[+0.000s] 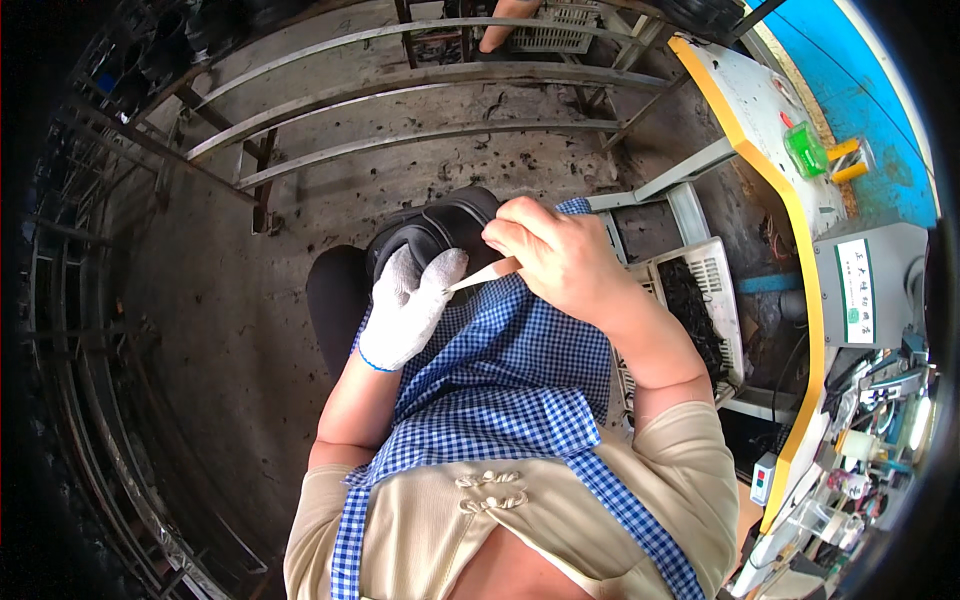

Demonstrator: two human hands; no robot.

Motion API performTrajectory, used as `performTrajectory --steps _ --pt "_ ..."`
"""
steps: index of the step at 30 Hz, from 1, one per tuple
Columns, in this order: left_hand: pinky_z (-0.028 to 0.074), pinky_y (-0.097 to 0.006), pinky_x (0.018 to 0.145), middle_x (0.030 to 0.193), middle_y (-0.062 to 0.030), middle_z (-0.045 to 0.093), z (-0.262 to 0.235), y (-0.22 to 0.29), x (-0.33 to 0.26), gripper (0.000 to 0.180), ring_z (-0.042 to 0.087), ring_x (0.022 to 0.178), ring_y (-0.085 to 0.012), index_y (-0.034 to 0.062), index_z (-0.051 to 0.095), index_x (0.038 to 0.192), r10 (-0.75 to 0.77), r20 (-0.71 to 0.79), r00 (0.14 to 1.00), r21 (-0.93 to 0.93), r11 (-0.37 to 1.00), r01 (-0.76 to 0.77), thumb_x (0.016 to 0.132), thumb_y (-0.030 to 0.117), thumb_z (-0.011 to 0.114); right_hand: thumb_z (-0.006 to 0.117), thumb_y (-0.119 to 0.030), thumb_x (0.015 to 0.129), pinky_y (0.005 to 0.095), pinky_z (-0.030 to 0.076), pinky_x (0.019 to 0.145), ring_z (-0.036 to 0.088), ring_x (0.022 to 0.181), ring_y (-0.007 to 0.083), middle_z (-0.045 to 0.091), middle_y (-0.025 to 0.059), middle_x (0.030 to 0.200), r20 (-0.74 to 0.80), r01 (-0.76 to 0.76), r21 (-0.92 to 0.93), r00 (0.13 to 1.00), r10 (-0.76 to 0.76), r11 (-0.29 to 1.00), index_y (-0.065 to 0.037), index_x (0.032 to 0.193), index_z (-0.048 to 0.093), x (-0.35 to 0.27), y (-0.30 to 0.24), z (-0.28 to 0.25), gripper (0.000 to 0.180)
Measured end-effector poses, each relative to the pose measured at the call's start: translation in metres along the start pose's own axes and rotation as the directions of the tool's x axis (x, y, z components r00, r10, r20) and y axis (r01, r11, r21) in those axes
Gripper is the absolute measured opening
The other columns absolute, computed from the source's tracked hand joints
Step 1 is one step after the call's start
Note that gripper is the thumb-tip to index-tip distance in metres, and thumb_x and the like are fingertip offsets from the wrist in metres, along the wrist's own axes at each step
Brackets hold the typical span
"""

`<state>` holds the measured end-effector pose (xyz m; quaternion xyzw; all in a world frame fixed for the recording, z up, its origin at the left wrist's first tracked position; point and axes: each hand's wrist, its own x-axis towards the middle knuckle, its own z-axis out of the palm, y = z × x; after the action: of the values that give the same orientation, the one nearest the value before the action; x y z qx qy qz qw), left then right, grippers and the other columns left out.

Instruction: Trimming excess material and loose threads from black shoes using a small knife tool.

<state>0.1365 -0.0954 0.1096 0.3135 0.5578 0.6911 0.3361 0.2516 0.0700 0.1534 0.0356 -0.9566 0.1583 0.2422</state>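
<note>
In a white knitted glove with a blue cuff edge, my left hand (403, 315) is closed on a black padded item (432, 228). The item resembles a shoe or sandal, with curved bands and an opening; its exact kind cannot be made out. It lies over my lap. My bare right hand (560, 255) has its fingers curled in a grip on a thin, tapering, tan-coloured tool (488, 273), perhaps a blade with a wrapped handle. The tool's narrow tip points left, at the gloved thumb. The far fingers of my right hand are close to the black item's right side.
A blue checked apron (520, 350) covers my lap. On the right stands a yellow-edged sewing table (800, 250) with a green container (805, 150). Below it, a white crate (735, 300) holds black scraps. Metal rails (420, 85) cross ahead, with another person's limb (508, 22) beyond.
</note>
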Motion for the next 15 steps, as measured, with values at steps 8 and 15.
performTrajectory --steps 8,15 --pt "0.048 -0.030 0.089 0.114 -0.0077 0.062 0.007 -0.002 -0.006 0.039 0.060 0.102 -0.0163 -0.0008 0.053 0.125 -0.101 -0.037 0.994 -0.402 0.912 0.078 0.094 0.022 0.057 0.051 -0.014 0.098 0.0180 0.031 0.046 0.038 0.049 0.0039 0.047 -0.0021 0.072 0.010 -0.198 0.948 0.802 0.598 0.250 -0.005 0.103 0.052 -0.025 0.019 0.038 0.011" --pt "0.047 -0.037 0.098 0.123 -0.0159 0.058 0.007 0.011 0.009 0.054 0.060 0.110 -0.0257 -0.0010 0.048 0.130 -0.162 0.257 0.953 -0.817 0.491 0.304 0.090 0.033 0.061 0.062 -0.010 0.092 0.0221 0.042 0.062 0.049 0.068 0.0078 0.053 0.0027 0.085 -0.168 -0.284 0.672 0.841 0.514 0.684 -0.002 0.124 0.053 -0.019 0.005 0.032 0.034"
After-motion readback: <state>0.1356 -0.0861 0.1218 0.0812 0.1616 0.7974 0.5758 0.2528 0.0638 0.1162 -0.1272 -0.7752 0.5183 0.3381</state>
